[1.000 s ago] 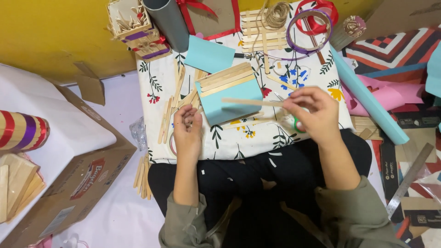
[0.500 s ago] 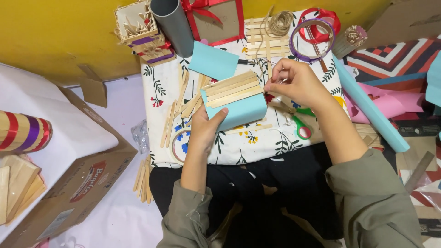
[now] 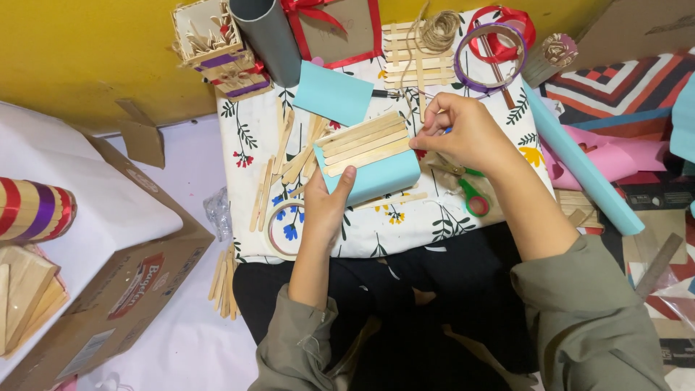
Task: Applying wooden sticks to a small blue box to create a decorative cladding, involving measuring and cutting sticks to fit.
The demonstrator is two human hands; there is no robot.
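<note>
A light blue paper piece (image 3: pixel 380 177) lies on the floral cloth (image 3: pixel 376 232), with three wooden craft sticks (image 3: pixel 365 143) laid side by side on its top half. My left hand (image 3: pixel 327 199) presses its lower left edge, thumb on the paper. My right hand (image 3: pixel 463 134) rests at the right ends of the sticks, fingers pinched on the end of the lowest stick. A second blue paper sheet (image 3: pixel 331 93) lies just behind.
Loose craft sticks (image 3: pixel 279 163) and a tape roll (image 3: pixel 279 228) lie left of the paper. Green-handled scissors (image 3: pixel 470 195), a grey tube (image 3: pixel 269 36), twine (image 3: pixel 438 29), ribbon rings (image 3: pixel 499 43), a blue paper roll (image 3: pixel 579 163) and a cardboard box (image 3: pixel 108 289) surround the cloth.
My right hand carried a stick from near my lap up to the paper and set it with the others. My left hand shifted to hold the paper's lower left edge.
</note>
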